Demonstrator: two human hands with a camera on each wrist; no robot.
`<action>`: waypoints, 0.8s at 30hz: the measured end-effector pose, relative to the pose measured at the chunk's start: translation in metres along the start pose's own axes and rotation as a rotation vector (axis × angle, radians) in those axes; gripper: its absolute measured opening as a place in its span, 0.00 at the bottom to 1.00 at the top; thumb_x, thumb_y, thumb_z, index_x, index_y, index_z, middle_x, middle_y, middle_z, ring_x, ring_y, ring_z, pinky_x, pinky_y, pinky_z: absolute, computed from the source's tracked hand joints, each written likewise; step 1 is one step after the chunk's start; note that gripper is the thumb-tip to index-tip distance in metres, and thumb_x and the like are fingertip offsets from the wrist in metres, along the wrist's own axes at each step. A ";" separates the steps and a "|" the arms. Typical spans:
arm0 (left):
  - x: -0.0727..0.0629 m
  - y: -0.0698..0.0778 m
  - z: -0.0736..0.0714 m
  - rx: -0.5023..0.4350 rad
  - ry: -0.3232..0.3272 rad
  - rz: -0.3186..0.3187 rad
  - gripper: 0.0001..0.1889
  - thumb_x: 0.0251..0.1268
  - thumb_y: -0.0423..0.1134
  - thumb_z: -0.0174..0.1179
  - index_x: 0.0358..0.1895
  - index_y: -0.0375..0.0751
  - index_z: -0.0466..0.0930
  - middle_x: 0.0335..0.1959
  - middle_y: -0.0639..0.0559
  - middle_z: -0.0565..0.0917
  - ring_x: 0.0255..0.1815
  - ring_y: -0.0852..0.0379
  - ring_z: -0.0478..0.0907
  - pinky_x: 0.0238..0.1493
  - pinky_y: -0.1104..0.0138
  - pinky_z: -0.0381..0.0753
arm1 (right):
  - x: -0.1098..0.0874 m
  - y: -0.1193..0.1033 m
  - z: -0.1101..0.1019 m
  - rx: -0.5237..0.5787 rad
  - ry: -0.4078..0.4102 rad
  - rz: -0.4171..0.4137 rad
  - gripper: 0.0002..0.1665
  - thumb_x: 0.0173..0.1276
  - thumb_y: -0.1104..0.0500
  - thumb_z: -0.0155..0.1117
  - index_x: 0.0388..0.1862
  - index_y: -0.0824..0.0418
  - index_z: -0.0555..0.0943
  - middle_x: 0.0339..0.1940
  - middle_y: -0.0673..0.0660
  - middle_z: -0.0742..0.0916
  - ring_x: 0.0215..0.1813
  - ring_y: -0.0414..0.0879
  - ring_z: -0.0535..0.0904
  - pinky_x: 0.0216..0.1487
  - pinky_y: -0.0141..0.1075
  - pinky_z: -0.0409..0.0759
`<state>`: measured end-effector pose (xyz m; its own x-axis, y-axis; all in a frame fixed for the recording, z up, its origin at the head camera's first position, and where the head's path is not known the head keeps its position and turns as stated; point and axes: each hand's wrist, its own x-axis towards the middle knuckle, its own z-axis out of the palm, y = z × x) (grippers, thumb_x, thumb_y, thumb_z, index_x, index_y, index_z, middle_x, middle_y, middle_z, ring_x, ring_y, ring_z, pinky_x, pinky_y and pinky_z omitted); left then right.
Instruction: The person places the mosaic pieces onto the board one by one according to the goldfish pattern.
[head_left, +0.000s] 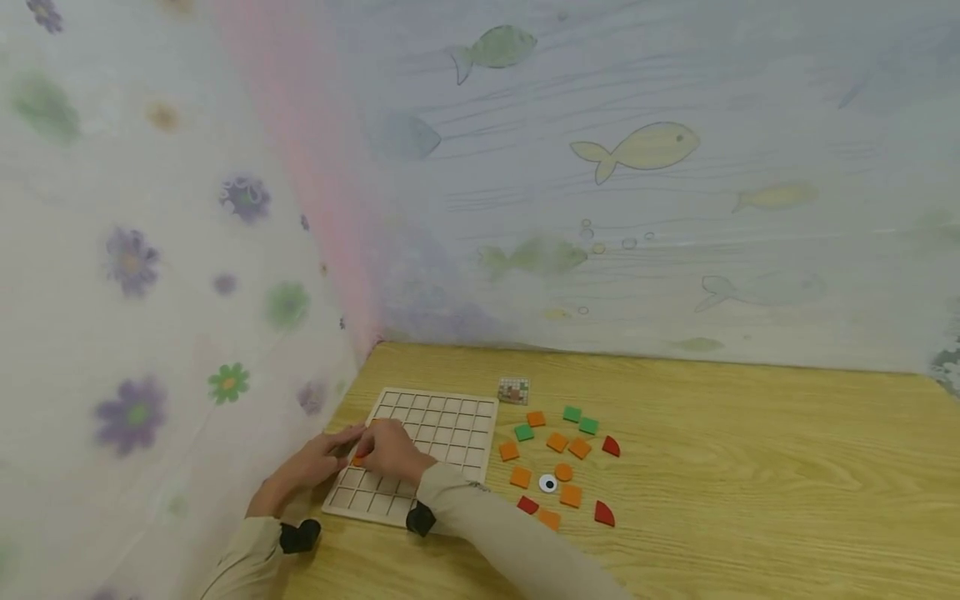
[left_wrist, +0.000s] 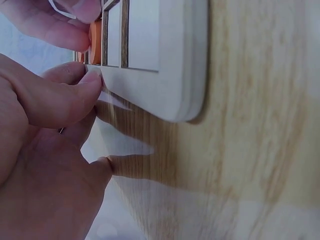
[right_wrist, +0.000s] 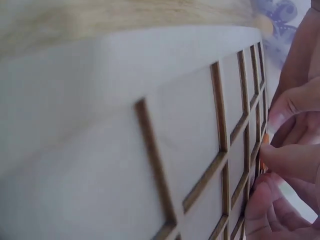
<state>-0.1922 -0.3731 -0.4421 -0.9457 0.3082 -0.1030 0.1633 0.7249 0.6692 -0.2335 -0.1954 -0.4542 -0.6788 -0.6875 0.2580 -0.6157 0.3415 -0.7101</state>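
A pale wooden grid board lies flat on the table. At its left edge my right hand pinches a small orange piece between thumb and fingers, right at an edge cell. The orange piece also shows in the left wrist view, with part of a second orange piece behind it. My left hand rests against the board's left side, its thumb at the rim and another fingertip touching the table. In the right wrist view, the fingers cover most of the held orange piece.
Right of the board lie several loose pieces: orange squares, green squares, red quarter-circles, an orange disc and a white-and-black eye piece. A small pattern card lies behind them. Walls stand left and behind.
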 end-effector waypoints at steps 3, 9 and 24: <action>0.000 0.000 0.003 0.000 -0.003 -0.008 0.31 0.60 0.21 0.50 0.70 0.32 0.61 0.70 0.33 0.59 0.70 0.31 0.49 0.62 0.40 0.58 | -0.004 0.001 -0.006 0.040 -0.057 0.005 0.09 0.54 0.72 0.66 0.33 0.64 0.88 0.34 0.52 0.87 0.37 0.37 0.80 0.34 0.22 0.75; -0.001 0.000 -0.001 0.031 -0.010 0.011 0.29 0.61 0.22 0.50 0.69 0.31 0.62 0.69 0.28 0.59 0.69 0.29 0.52 0.61 0.39 0.60 | -0.004 -0.005 -0.032 0.054 -0.165 0.059 0.10 0.58 0.67 0.67 0.41 0.62 0.86 0.43 0.52 0.86 0.43 0.39 0.79 0.37 0.25 0.76; 0.002 -0.004 -0.001 0.077 -0.010 0.053 0.30 0.61 0.26 0.54 0.69 0.32 0.62 0.68 0.29 0.60 0.67 0.26 0.52 0.58 0.34 0.56 | -0.036 -0.024 -0.106 -0.011 -0.293 -0.069 0.09 0.63 0.63 0.66 0.43 0.59 0.84 0.45 0.57 0.83 0.41 0.41 0.79 0.40 0.23 0.74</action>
<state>-0.1953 -0.3754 -0.4442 -0.9324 0.3532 -0.0772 0.2343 0.7529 0.6150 -0.2365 -0.1103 -0.3769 -0.4914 -0.8647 0.1043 -0.6621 0.2931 -0.6898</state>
